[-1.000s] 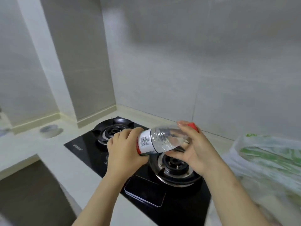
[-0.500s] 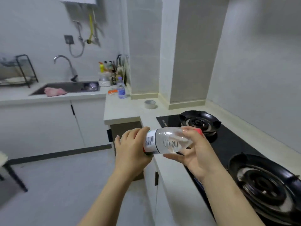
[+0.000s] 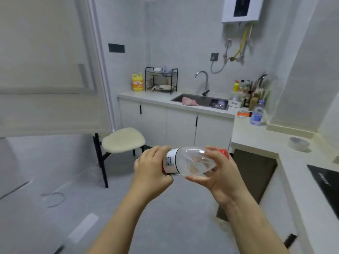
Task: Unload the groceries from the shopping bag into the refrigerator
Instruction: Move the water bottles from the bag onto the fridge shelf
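I see two bare hands out in front of me, and both hold one clear bottle (image 3: 190,162). The bottle lies on its side in the air, above the grey floor (image 3: 55,171). My left grip (image 3: 152,167) is curled round the bottom end, over the white label (image 3: 170,161). My right grip (image 3: 220,176) is curled round the top end, with its fingers (image 3: 212,151) beside the red cap (image 3: 224,153). The cap points to the right.

Behind the bottle stands a stool (image 3: 123,139) with a soft cream seat. Farther back is a white counter (image 3: 256,140) with a sink (image 3: 216,97) and a tap (image 3: 203,79). A pink cloth (image 3: 189,101) lies in the sink. A yellow jug (image 3: 137,82) stands just beside a black dish rack (image 3: 161,79). A small water bottle (image 3: 257,112) stands near the corner. A roll of tape (image 3: 298,143) lies on the counter, and a black stove (image 3: 328,180) is at the right edge.
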`<action>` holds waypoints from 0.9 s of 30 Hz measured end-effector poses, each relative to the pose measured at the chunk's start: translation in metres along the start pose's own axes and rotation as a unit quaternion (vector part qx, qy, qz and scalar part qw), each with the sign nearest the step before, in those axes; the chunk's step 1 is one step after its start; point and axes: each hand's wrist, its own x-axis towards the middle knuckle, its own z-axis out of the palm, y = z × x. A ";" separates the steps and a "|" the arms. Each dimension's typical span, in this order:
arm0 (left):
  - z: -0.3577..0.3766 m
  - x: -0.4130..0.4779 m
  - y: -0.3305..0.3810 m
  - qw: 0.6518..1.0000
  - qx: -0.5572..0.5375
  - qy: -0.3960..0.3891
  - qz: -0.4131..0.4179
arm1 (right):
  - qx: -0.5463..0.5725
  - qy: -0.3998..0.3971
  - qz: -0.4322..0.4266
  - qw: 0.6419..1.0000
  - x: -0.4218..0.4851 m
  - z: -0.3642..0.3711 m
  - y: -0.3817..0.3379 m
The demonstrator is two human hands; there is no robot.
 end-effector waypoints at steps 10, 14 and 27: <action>-0.173 -0.021 -0.154 0.967 -0.054 0.187 -0.162 | 0.005 -0.199 0.046 0.979 0.013 0.223 0.094; -0.235 -0.033 -0.199 0.935 -0.052 0.280 -0.209 | 0.031 -0.261 0.060 0.963 0.003 0.302 0.126; -0.382 -0.041 -0.289 0.877 0.107 0.414 -0.217 | 0.065 -0.369 0.008 0.927 -0.022 0.497 0.172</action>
